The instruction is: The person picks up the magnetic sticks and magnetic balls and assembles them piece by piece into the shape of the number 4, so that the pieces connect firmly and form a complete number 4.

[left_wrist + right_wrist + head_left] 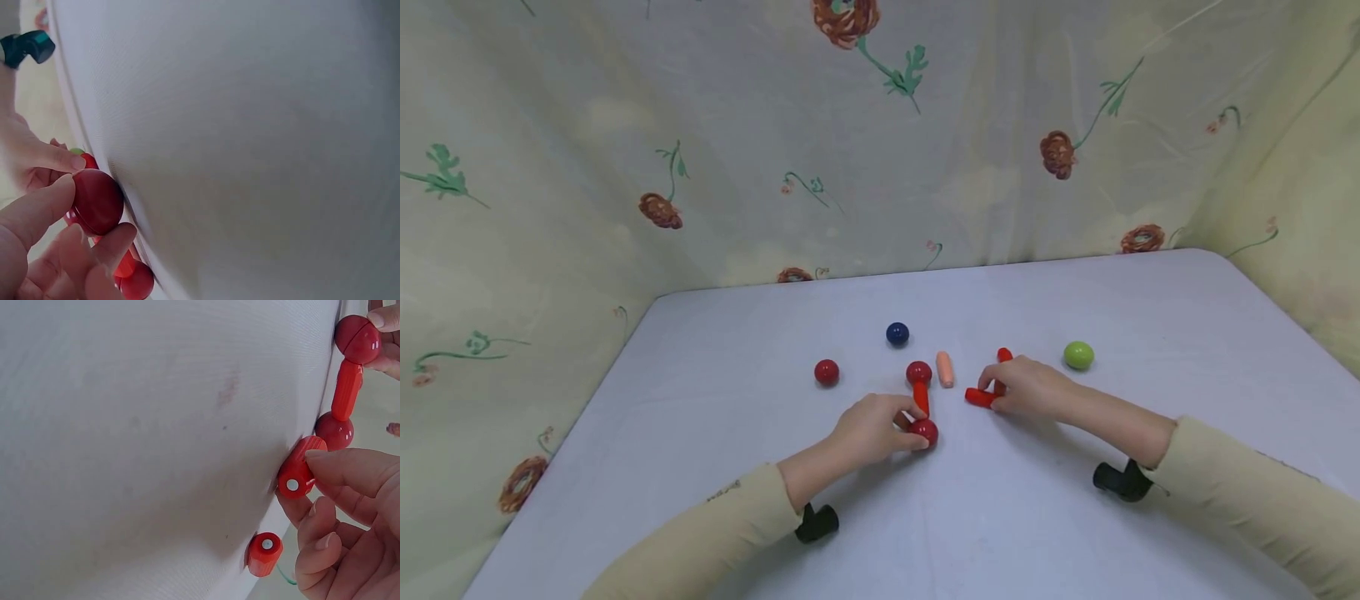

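My left hand (868,427) pinches a glossy red ball (928,433) between thumb and fingers. A red stick (921,400) runs from that ball to a second red ball (918,372) farther back. To the right, my right hand (1033,386) grips a short red stick (978,397) lying nearly crosswise. In the right wrist view this gripped stick (301,469) shows a round, pale dot on its end. Another red stick (263,554) lies on the cloth by the right fingers, partly hidden behind the hand in the head view.
A salmon-pink stick (945,369) lies between the hands. Behind the joined balls is a dark blue ball (897,334), and a separate red ball (827,372) is to the left. Beyond the right hand sits a green ball (1078,356). A flowered curtain (985,150) borders the white-covered table (737,333).
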`<state>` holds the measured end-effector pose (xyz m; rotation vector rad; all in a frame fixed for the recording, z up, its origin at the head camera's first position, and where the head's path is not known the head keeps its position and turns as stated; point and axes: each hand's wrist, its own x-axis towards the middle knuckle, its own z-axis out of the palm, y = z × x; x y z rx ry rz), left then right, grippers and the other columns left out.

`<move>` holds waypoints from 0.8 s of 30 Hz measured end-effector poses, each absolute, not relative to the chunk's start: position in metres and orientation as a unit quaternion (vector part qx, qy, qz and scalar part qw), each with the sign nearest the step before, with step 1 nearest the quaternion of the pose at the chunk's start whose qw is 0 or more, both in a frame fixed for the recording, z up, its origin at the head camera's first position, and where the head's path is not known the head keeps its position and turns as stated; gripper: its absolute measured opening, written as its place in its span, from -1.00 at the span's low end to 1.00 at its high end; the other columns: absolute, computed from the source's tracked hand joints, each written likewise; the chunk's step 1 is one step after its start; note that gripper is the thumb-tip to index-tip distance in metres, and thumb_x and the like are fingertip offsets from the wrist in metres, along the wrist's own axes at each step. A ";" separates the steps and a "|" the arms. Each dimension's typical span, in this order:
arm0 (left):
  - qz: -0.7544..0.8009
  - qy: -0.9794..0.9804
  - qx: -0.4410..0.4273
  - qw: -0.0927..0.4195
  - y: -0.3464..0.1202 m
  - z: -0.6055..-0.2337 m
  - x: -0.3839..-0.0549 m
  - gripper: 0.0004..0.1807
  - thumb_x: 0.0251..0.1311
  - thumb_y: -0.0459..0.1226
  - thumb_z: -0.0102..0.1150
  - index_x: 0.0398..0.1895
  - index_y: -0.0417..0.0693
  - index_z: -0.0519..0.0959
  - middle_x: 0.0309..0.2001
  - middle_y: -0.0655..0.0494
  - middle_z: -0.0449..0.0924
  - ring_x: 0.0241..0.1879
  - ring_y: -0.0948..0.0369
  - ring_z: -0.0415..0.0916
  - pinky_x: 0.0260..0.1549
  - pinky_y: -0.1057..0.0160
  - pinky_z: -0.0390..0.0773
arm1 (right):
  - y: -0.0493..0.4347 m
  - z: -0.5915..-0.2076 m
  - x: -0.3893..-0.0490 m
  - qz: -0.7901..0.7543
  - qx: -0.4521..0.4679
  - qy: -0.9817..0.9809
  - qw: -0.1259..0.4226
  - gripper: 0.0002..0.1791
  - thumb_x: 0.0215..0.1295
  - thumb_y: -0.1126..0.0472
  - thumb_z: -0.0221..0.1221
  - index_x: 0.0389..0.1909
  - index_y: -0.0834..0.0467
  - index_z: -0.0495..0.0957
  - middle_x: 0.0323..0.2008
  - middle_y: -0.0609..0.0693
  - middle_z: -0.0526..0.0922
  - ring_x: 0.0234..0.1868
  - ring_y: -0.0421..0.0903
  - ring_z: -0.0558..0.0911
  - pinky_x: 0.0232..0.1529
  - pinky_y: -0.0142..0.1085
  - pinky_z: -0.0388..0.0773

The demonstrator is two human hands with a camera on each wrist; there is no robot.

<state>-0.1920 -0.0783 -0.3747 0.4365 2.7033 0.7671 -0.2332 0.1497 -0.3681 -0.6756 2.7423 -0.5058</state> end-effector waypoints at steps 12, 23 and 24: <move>0.297 0.931 0.136 0.163 -0.078 -0.376 -0.194 -0.68 -0.04 -0.18 0.35 -0.16 0.04 0.61 -0.40 0.21 0.56 -0.44 0.28 0.45 -0.55 0.39 0.47 | 0.148 -0.363 -0.228 -0.183 -0.250 0.941 0.136 -0.75 0.06 0.32 0.25 -0.18 0.14 0.59 -0.38 -0.04 0.60 -0.38 -0.17 0.49 -0.36 -0.36 0.52; 0.312 0.926 0.123 0.171 -0.080 -0.374 -0.193 -0.69 -0.05 -0.19 0.36 -0.16 0.05 0.61 -0.39 0.20 0.57 -0.49 0.25 0.45 -0.57 0.35 0.49 | 0.143 -0.354 -0.219 -0.232 -0.308 0.909 0.160 -0.80 0.06 0.33 0.25 -0.24 0.16 0.62 -0.39 -0.09 0.63 -0.39 -0.24 0.50 -0.35 -0.44 0.51; 0.312 0.926 0.124 0.171 -0.079 -0.374 -0.193 -0.68 -0.05 -0.19 0.36 -0.16 0.05 0.61 -0.39 0.20 0.57 -0.49 0.25 0.45 -0.57 0.36 0.49 | 0.143 -0.354 -0.218 -0.232 -0.309 0.908 0.162 -0.80 0.06 0.33 0.25 -0.24 0.15 0.62 -0.39 -0.10 0.63 -0.39 -0.24 0.50 -0.36 -0.45 0.50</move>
